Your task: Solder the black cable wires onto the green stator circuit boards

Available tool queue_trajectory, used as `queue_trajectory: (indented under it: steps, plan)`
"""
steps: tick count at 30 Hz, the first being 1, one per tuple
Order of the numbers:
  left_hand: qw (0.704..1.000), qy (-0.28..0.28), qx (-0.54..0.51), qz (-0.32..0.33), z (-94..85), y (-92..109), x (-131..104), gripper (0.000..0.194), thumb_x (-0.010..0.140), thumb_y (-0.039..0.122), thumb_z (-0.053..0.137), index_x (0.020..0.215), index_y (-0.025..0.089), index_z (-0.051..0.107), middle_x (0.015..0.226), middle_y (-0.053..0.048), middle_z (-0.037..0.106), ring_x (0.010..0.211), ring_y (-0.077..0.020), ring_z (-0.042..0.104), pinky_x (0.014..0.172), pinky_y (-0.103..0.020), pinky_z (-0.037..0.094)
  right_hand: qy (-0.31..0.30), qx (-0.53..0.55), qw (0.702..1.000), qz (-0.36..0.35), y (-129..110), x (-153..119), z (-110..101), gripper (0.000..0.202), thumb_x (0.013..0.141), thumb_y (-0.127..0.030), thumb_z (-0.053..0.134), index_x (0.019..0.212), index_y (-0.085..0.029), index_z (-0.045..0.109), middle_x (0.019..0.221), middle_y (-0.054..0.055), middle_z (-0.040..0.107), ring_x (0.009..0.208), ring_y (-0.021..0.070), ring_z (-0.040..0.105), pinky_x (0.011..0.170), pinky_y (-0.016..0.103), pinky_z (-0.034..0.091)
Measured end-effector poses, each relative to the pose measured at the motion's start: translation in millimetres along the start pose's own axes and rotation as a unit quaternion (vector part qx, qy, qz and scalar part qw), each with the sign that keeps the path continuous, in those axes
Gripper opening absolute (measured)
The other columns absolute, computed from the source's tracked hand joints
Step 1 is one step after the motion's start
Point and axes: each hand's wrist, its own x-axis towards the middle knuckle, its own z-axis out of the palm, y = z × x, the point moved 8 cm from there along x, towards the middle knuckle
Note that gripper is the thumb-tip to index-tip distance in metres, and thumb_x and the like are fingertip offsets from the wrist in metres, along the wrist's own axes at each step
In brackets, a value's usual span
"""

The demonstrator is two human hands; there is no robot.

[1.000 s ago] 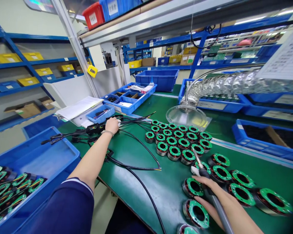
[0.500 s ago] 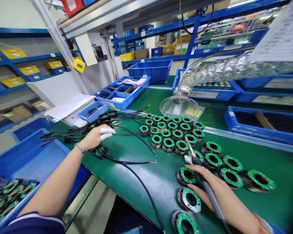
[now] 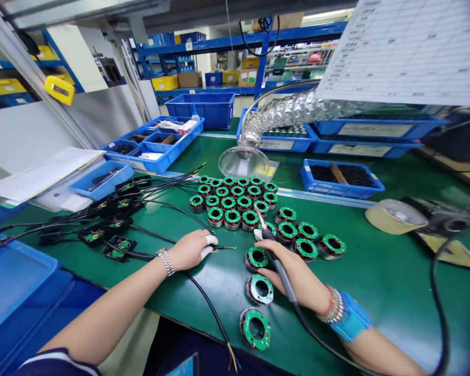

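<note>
My left hand (image 3: pixel 191 250), with white finger covers, has its fingers closed around a black cable near its stripped end (image 3: pixel 230 247). In my right hand (image 3: pixel 295 274) is a soldering iron (image 3: pixel 282 277), its tip pointing up and away over the stators. The fingers of that hand also reach a stator with a green circuit board (image 3: pixel 256 258); whether they press on it I cannot tell. Two more stators, one pale-topped (image 3: pixel 260 289) and one green-topped (image 3: pixel 255 328), stand nearer to me. A cluster of several stators (image 3: pixel 232 219) stands beyond.
Black cables with small boards (image 3: pixel 119 249) lie at the left, beside a blue bin (image 3: pixel 15 292). A fume hose funnel (image 3: pixel 245 163) hangs behind the stators. To the right are a blue tray (image 3: pixel 339 180), a round cream container (image 3: pixel 394 216) and the iron's cord (image 3: pixel 434 282).
My left hand has moved right from above the cable boards to a cable's stripped end. The view has swung right. My right hand keeps holding the soldering iron by the stators.
</note>
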Motion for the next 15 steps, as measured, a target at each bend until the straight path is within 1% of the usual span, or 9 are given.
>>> queue_trajectory:
  steps: [2, 4, 7, 9, 10, 12, 13, 15]
  plan:
    - [1.000, -0.020, -0.007, 0.010, 6.2, 10, 0, 0.017, 0.087, 0.028, 0.052, 0.099, 0.021, 0.060, 0.083, -0.003, 0.061, 0.074, -0.0171, 0.057, 0.067, -0.025, 0.043, 0.005, 0.013, 1.000, -0.004, -1, 0, -1, 0.042, 0.082, -0.019, 0.056, 0.121, -0.021, 0.041, 0.114, 0.012, 0.060, 0.104, 0.0228, 0.061, 0.089, 0.038, 0.051]
    - [0.999, -0.032, -0.013, 0.015, 8.8, 17, -3, 0.017, 0.083, 0.030, 0.057, 0.097, 0.021, 0.060, 0.078, -0.001, 0.060, 0.069, -0.0161, 0.056, 0.063, -0.024, 0.042, 0.007, 0.024, 1.000, -0.010, -1, 0, -1, 0.043, 0.081, -0.018, 0.057, 0.121, -0.021, 0.041, 0.114, 0.011, 0.060, 0.103, 0.0225, 0.061, 0.089, 0.038, 0.051]
    - [0.999, -0.023, -0.019, 0.015, 9.5, 26, -5, 0.008, 0.084, 0.025, 0.055, 0.086, 0.019, 0.061, 0.081, -0.003, 0.061, 0.076, -0.0176, 0.056, 0.069, -0.025, 0.043, 0.007, 0.035, 0.999, -0.009, 1, 0, -1, 0.045, 0.080, -0.018, 0.058, 0.122, -0.020, 0.041, 0.114, 0.011, 0.059, 0.103, 0.0218, 0.060, 0.090, 0.037, 0.051]
    - [1.000, -0.010, -0.026, 0.010, 7.7, 30, -5, 0.011, 0.086, 0.021, 0.050, 0.081, 0.018, 0.059, 0.082, -0.003, 0.062, 0.078, -0.0171, 0.057, 0.072, -0.026, 0.044, 0.009, 0.041, 0.999, -0.007, 1, 1, -1, 0.045, 0.081, -0.018, 0.058, 0.122, -0.020, 0.042, 0.114, 0.011, 0.059, 0.102, 0.0216, 0.060, 0.090, 0.037, 0.050]
    - [1.000, -0.002, -0.029, 0.003, 4.9, 29, -4, 0.013, 0.088, 0.020, 0.047, 0.083, 0.018, 0.059, 0.084, -0.003, 0.062, 0.077, -0.0165, 0.058, 0.072, -0.025, 0.045, 0.013, 0.043, 0.999, -0.005, 1, 1, -1, 0.044, 0.081, -0.018, 0.058, 0.122, -0.020, 0.042, 0.114, 0.011, 0.059, 0.102, 0.0217, 0.060, 0.090, 0.037, 0.050]
    - [0.998, 0.040, -0.041, -0.015, -8.4, 26, -2, 0.017, 0.091, 0.022, 0.042, 0.094, 0.018, 0.058, 0.091, -0.004, 0.064, 0.080, -0.0160, 0.060, 0.073, -0.025, 0.046, 0.027, 0.040, 0.999, -0.002, 2, 1, -2, 0.044, 0.080, -0.019, 0.059, 0.121, -0.020, 0.042, 0.113, 0.011, 0.059, 0.103, 0.0225, 0.060, 0.090, 0.038, 0.051]
    - [0.996, 0.074, -0.047, -0.021, -18.8, 25, -1, 0.019, 0.092, 0.024, 0.041, 0.099, 0.019, 0.058, 0.095, -0.005, 0.065, 0.083, -0.0158, 0.061, 0.075, -0.025, 0.047, 0.035, 0.038, 0.999, 0.002, 2, 0, -2, 0.044, 0.080, -0.020, 0.060, 0.121, -0.020, 0.042, 0.113, 0.012, 0.059, 0.103, 0.0230, 0.059, 0.090, 0.039, 0.050]
    - [0.986, 0.158, -0.048, -0.020, -43.1, 25, 0, 0.022, 0.091, 0.031, 0.044, 0.102, 0.020, 0.060, 0.094, -0.004, 0.067, 0.082, -0.0157, 0.062, 0.075, -0.024, 0.047, 0.047, 0.032, 0.998, 0.011, 4, 0, -2, 0.045, 0.080, -0.020, 0.061, 0.121, -0.019, 0.042, 0.115, 0.012, 0.058, 0.105, 0.0238, 0.058, 0.090, 0.040, 0.050]
